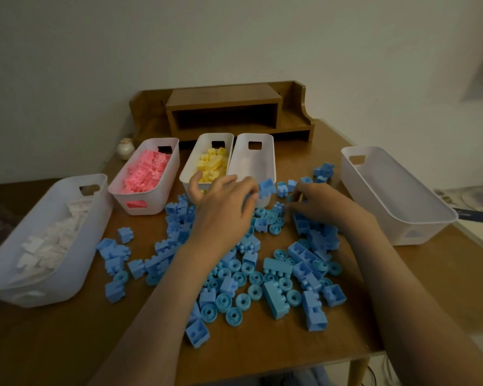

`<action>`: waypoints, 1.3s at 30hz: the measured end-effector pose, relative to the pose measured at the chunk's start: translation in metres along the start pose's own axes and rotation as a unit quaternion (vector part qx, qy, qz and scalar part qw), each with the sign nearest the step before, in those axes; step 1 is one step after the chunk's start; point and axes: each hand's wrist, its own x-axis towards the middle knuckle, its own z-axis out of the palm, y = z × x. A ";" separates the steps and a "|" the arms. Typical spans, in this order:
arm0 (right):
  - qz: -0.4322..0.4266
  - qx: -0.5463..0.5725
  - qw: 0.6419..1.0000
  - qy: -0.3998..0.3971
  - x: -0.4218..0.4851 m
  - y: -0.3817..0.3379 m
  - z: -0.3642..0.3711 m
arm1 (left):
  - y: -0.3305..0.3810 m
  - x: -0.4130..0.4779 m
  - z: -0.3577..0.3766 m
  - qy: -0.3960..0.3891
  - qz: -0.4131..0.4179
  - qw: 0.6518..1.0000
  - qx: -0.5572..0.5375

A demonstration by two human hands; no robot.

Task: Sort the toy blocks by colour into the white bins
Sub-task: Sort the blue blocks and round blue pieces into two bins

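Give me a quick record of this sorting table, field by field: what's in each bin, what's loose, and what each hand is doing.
White blocks: far-left bin
Pink blocks: second bin
Yellow blocks: third bin
Fourth bin: looks empty
Far-right bin: empty
Blue blocks: loose on the table, unsorted
Left hand: fingertips at one blue block by the fourth bin; grip unclear
Right hand: fingers down among the loose blocks; grip unclear

One head-worn wide-angle view looks forward and down, close over the wooden table (67,344)
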 end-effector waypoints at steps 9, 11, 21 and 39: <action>-0.048 0.060 0.991 0.107 0.007 0.007 0.001 | -0.003 0.012 0.010 -0.059 -0.056 0.996 0.035; -0.078 0.130 0.960 0.235 0.007 0.005 -0.001 | -0.003 0.013 0.006 -0.043 -0.060 0.997 0.026; -0.210 0.295 0.857 0.366 -0.006 -0.034 0.007 | -0.001 0.012 0.005 -0.028 -0.099 0.990 -0.094; -0.169 0.199 0.931 0.255 0.008 -0.013 0.014 | 0.000 0.008 0.000 -0.010 -0.010 0.992 -0.122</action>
